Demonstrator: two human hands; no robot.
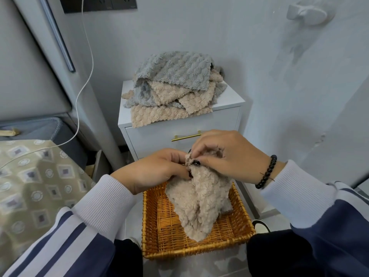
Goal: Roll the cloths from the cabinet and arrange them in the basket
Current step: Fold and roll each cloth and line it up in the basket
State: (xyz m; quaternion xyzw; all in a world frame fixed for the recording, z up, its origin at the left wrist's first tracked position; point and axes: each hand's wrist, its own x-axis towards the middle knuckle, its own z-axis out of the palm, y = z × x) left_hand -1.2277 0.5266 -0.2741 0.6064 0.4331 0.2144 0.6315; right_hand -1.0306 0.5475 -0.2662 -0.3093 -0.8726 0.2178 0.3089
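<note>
A fluffy beige cloth [199,198] hangs from both my hands over an orange wicker basket [151,226] on the floor between my knees. My left hand [153,170] pinches the cloth's top edge from the left. My right hand [225,154], with a black bead bracelet on the wrist, pinches the same top edge from the right. The cloth's lower end droops into the basket. A pile of grey and beige cloths [173,88] lies on top of a small white cabinet [227,114] behind the basket.
The cabinet's drawer has a gold handle [179,137]. A bed with a patterned cover [36,176] is on the left, with a white cable [83,84] running over it. A white wall stands behind and to the right, with a hook [307,12] high up.
</note>
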